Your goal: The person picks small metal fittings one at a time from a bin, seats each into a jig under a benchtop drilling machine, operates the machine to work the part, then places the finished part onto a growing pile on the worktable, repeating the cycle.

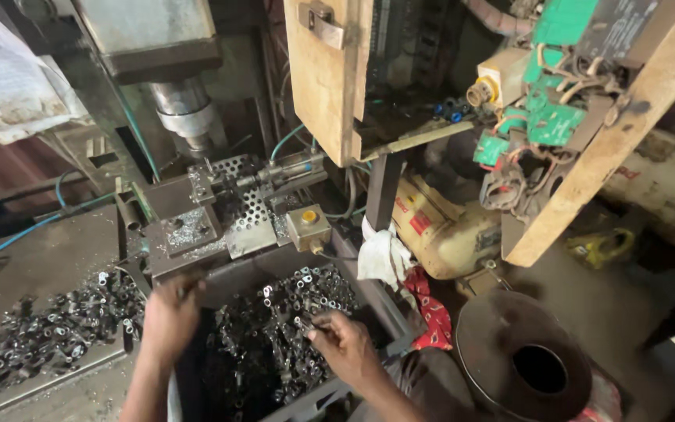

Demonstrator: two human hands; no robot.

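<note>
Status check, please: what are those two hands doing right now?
Right hand pinching a small metal piece from dark bin. Left hand at bin's left edge, grip unclear. Nothing blocking.

Under the right grip [343, 341] the small metal parts [275, 328] were dark grey with silvery glints, heaped in a black bin [388, 309]. Beyond the left grip [167, 312] the drill fixture [189, 230] was dull steel grey, and its perforated plate [248, 199] carried a regular pattern of round holes. Just past the right grip sat a beige box with a yellow button [309, 216]. To that grip's outer side hung a white rag [383, 256] above a red patterned cloth [433, 312], then a cream motor [443, 227]. Farther off were green circuit boards [556, 117] and pale tan wooden panels [326, 78].
</note>
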